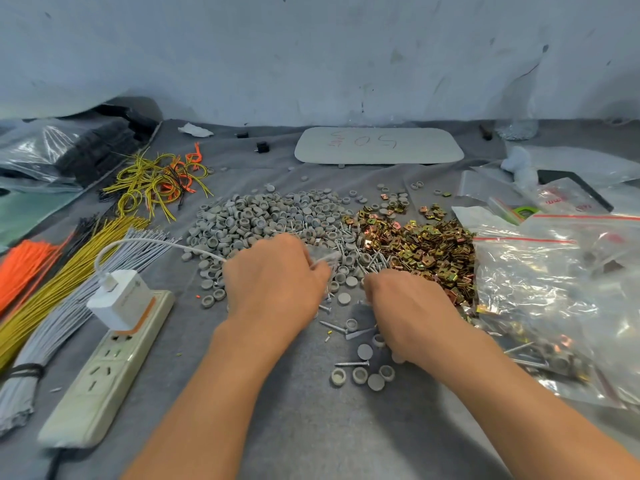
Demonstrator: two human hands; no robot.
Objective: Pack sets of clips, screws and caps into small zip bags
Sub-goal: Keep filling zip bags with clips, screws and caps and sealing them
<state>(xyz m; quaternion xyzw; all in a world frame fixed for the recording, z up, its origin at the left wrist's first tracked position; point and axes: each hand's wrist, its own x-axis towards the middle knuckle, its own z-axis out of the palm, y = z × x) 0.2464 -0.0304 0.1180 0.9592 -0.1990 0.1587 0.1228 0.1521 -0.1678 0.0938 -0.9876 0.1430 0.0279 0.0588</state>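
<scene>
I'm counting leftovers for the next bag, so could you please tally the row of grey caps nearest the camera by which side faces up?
Hollow-side-up caps: 3
Flat-side-up caps: 1
Total: 4

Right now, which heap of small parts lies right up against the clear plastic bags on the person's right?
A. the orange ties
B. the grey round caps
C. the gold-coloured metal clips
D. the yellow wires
C: the heap of gold-coloured metal clips runs up to the edge of the clear plastic bags, while the grey round caps lie further left, beyond the screws.
</scene>
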